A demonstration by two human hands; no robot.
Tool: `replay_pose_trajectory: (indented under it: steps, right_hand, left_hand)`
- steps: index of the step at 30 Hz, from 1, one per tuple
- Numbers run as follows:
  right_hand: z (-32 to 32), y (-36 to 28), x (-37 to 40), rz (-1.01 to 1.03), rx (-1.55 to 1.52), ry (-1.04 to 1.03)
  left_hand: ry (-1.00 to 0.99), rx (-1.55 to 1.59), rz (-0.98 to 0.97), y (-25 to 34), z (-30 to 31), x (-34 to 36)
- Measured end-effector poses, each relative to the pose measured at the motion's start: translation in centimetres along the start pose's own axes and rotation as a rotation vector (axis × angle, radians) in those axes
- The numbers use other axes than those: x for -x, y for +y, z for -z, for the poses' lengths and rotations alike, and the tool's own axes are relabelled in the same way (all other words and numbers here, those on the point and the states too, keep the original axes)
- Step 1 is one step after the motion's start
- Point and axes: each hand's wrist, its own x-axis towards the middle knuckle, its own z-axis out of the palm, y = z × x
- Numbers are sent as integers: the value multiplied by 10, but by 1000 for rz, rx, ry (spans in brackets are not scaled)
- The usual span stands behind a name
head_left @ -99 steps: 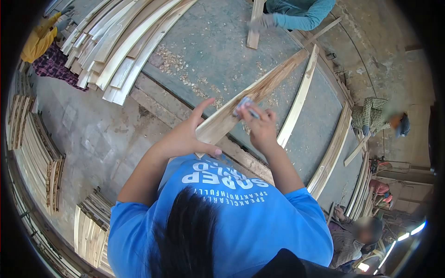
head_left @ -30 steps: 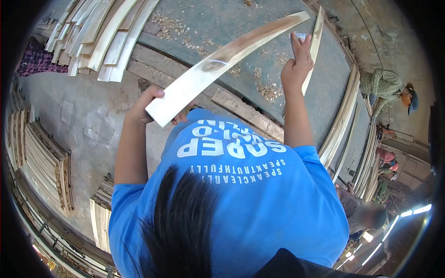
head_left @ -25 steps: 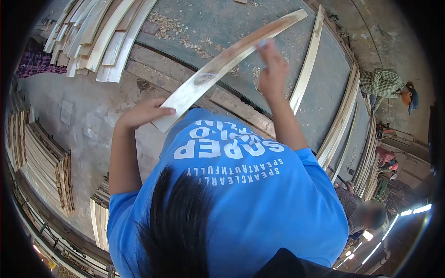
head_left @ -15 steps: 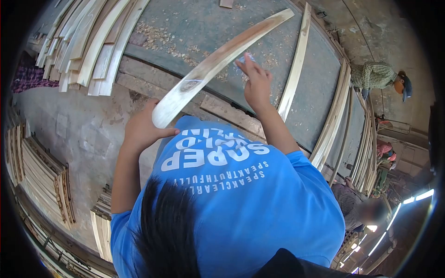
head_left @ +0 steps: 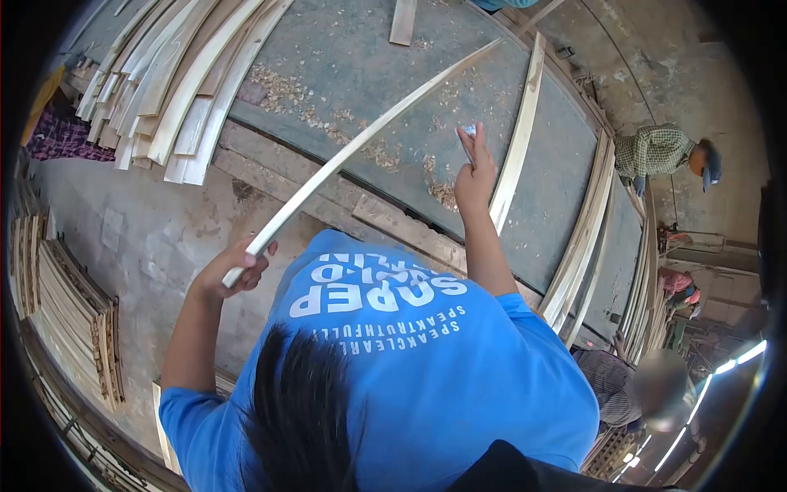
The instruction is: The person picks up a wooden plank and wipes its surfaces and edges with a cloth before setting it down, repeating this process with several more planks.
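Observation:
My left hand point(head_left: 236, 272) is closed around the near end of a long, slightly curved wooden plank point(head_left: 344, 153). The plank is turned on its narrow edge, and its far end reaches over the grey-green worktable point(head_left: 352, 70). Right of the plank and apart from it, my right hand point(head_left: 477, 182) is closed on a small bluish-white object point(head_left: 470, 130) at its fingertips, too small to identify. Close by that hand, a second pale plank point(head_left: 518, 135) lies lengthwise on the table.
Stacked planks point(head_left: 168, 90) overhang the table's left side. Wood shavings point(head_left: 287, 92) and a short board point(head_left: 402, 21) lie on top. Long slats point(head_left: 587, 234) line the right side. A person in a checked shirt point(head_left: 656, 151) stands beyond; more stacks point(head_left: 78, 320) sit at left.
The plank has rolled from its broad face onto its edge, its near end shifting left and nearer with my left hand. My right hand has moved right, away from the plank.

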Motion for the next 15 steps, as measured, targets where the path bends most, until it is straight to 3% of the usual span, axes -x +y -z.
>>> replay_pose_trajectory:
  steps: [8, 15]
  right_hand:
    - [-1, 17, -6, -94, -92, 63]
    - [-22, 11, -30, -36, -133, 96]
  left_hand:
    - [131, 192, -38, -57, -33, 68]
    - [52, 432, -100, -90, -13, 151]
